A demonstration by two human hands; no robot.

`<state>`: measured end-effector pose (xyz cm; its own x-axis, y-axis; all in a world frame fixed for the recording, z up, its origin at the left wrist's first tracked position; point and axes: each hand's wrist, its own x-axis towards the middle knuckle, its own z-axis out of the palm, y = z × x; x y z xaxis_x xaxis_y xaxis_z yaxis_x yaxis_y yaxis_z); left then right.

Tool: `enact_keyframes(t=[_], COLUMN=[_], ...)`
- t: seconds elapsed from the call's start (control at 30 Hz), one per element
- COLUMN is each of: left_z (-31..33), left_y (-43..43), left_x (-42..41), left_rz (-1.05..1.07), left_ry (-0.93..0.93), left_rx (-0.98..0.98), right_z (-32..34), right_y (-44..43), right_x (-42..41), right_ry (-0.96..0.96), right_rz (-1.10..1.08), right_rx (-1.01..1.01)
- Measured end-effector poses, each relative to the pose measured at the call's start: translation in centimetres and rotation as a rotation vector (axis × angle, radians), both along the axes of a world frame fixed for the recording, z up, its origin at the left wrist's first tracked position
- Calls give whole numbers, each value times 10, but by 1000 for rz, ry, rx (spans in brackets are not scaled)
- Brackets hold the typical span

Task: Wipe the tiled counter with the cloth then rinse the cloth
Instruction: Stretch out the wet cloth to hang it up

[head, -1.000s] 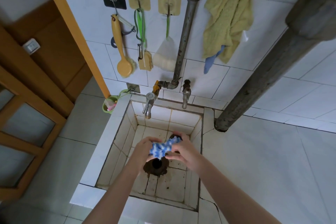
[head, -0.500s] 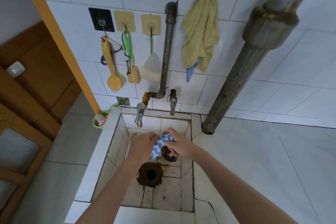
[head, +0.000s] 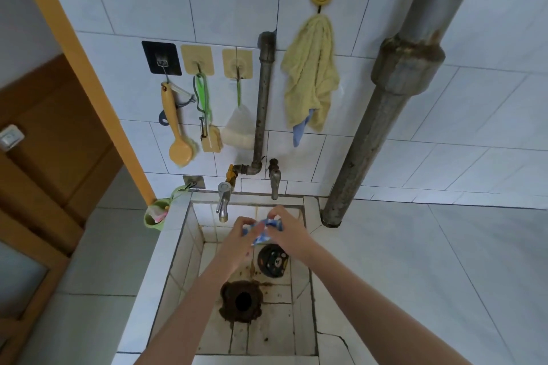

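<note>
A small blue-and-white cloth [head: 261,232] is bunched between both my hands above the tiled sink [head: 178,246], near its back wall. My left hand [head: 240,241] grips its left part and my right hand [head: 286,232] grips its right part, fingers curled round it. Most of the cloth is hidden by my fingers. Two taps stand just behind: a left tap [head: 223,201] and a right tap [head: 274,181]. No water stream shows. The white tiled counter [head: 415,261] stretches to the right of the sink.
A rusty drain hole [head: 241,301] and a round dark plug [head: 272,261] lie on the sink floor. A thick grey pipe [head: 382,115] rises at the counter's back. Brushes, a sponge and a yellow towel [head: 311,80] hang on the wall. A green cup [head: 155,215] hangs left.
Both hands carried the cloth from above the drain toward the back of the sink, close under the taps. The view tilted upward, showing more wall.
</note>
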<state>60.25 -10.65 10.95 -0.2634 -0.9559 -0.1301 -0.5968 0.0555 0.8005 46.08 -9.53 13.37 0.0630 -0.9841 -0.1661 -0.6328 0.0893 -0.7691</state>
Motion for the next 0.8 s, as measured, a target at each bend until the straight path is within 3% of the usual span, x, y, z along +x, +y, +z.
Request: enact_keyframes(t=[0.07, 0.13, 0.17, 0.3, 0.43, 0.57, 0.8], left_z=[2, -4, -4, -1, 3, 32, 102], left_y=[0, -7, -6, -5, -9, -13, -26], left_x=[2, 4, 3, -3, -4, -8, -73], left_rz=[43, -53, -144, -82, -87, -117, -268], left_ry=[-62, -264, -373, -470, -358, -90, 127], left_rx=[-101, -322, -329, -153, -144, -116, -10], right_z=[-2, -4, -7, -9, -5, 18, 98], right_y=[1, 0, -2, -4, -4, 4, 0], right_x=[0, 0, 0, 5, -3, -32, -114], right_ry=[88, 211, 331, 529, 420, 8, -113], right_rz=[34, 101, 179, 211, 162, 81, -35], right_rx=[-26, -20, -24, 2, -17, 36, -43])
